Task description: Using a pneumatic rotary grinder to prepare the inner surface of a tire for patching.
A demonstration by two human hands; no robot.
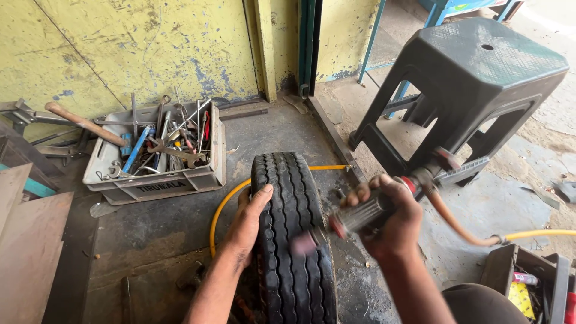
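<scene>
a: what's at the far left?

b: a grey crate (153,180) of spanners on the floor, well apart from the work.

a: and the tyre?

b: the tyre (292,240) stands upright mid-floor. it looks heavy, stiff rubber with grippy tread; best steadied across the tread. the left hand (249,225) lies flat and open there.

a: the right hand?

b: the right hand (390,225) is closed round a ribbed air tool (360,216) on an orange hose (462,231); it looks light.

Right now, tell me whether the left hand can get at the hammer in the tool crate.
Probably yes. The left hand rests on the tyre, and bare floor lies between it and the tool crate. The hammer sticks out uncovered on top, though it would be a long stretch.
</scene>
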